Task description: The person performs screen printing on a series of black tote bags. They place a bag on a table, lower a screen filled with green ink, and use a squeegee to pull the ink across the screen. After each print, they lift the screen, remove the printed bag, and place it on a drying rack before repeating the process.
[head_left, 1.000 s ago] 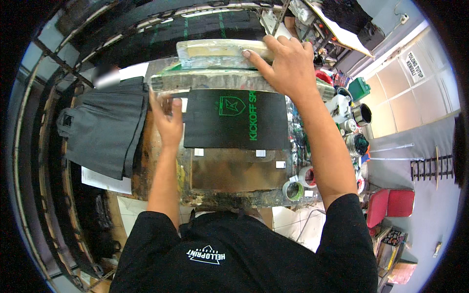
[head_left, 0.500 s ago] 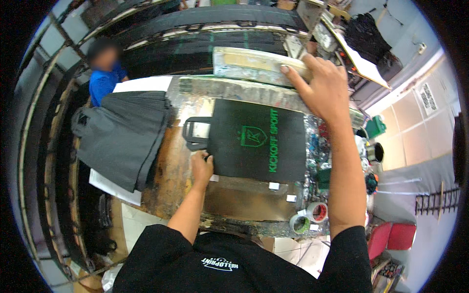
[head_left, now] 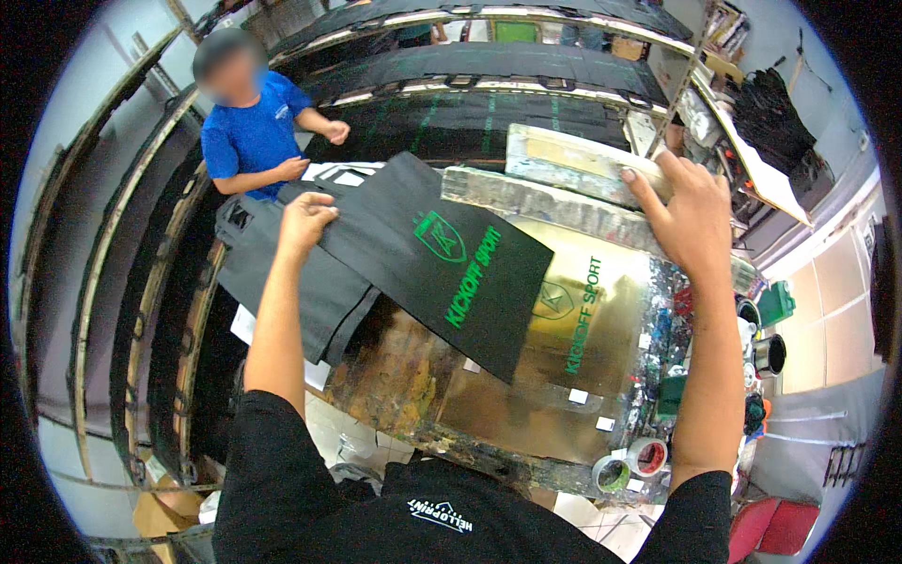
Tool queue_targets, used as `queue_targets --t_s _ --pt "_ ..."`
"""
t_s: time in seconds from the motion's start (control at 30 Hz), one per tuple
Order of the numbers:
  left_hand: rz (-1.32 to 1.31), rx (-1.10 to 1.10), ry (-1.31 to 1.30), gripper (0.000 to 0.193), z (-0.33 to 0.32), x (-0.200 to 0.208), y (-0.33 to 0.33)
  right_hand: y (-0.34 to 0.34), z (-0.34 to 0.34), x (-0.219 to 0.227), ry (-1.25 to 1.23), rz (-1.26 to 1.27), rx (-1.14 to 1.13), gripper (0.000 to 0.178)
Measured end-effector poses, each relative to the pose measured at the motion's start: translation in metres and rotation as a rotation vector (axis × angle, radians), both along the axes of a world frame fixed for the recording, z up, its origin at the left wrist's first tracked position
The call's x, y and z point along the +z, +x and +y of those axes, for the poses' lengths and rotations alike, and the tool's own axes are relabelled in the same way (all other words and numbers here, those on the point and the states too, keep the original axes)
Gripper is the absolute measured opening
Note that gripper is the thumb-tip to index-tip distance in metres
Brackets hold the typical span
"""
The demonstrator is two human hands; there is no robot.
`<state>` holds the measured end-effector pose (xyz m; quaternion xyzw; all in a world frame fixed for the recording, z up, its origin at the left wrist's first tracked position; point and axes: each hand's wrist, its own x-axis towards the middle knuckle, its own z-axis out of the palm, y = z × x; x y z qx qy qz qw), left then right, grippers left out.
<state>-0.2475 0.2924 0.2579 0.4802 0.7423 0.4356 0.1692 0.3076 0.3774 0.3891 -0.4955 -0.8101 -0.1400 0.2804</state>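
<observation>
A black fabric tote bag with a green printed crest and lettering is pinched at its far-left side by my left hand. It hangs slanted, partly above a pile of dark bags and partly over the work board. On the board's shiny sheet, a matching green print shows beside the bag's edge. My right hand grips the right end of a raised, pale printing screen frame, thumb on the near face. The bag's handles are hidden.
Across the table, a person in a blue shirt stands at the far left. Long racks carry dark printed bags behind. Tape rolls lie at the near right corner, with cans beyond. A red chair stands lower right.
My left hand has lifted the tote bag off the board and carried it left toward the pile, uncovering a green print. My right hand still holds the frame up. The person in blue appears more fully.
</observation>
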Motion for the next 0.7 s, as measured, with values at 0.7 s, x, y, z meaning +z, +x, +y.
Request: queue_targets --t_s 0.7 --pt "0.861 -0.268 -0.401 0.068 -0.200 -0.126 -0.044 -0.001 -0.005 0.001 -0.054 -0.004 -0.054 0.058"
